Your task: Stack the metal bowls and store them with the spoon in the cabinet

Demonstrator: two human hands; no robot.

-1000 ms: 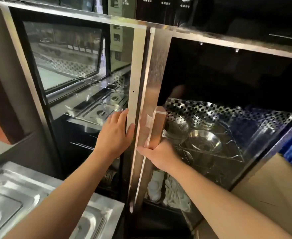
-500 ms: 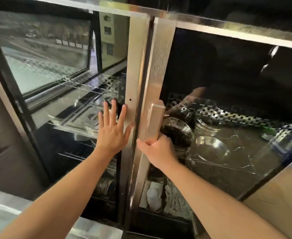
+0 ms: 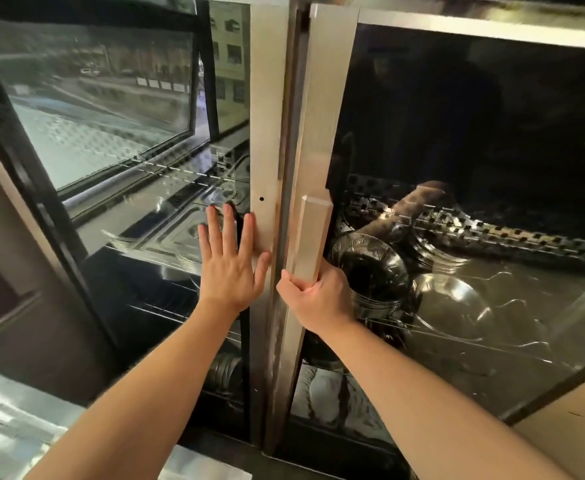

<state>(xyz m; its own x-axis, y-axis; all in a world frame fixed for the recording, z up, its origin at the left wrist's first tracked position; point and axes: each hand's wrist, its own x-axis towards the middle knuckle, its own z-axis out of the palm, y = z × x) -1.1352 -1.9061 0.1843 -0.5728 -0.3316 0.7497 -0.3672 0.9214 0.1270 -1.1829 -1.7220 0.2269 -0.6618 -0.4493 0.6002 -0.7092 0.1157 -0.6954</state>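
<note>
Since the earlier frame, the right door [image 3: 457,220] has swung nearly flush with the frame. From the head view, the right hand [image 3: 318,299] is clamped on the lower end of the handle [image 3: 312,240] at centre frame, while the left hand [image 3: 230,268] lies flat, fingers spread, on the left door [image 3: 268,133]. Behind the glass at centre right, the stacked metal bowls [image 3: 370,268] sit on a shelf; I cannot make out the spoon. Bowls look stiff, light and slippery, best gripped by the rim.

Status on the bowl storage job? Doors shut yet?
Done: metal bowls sit stacked behind the right door's glass; spoon not discernible. In hand: right hand grips the door handle, left hand flat against the left door. Left: doors look nearly shut; release them.
</note>
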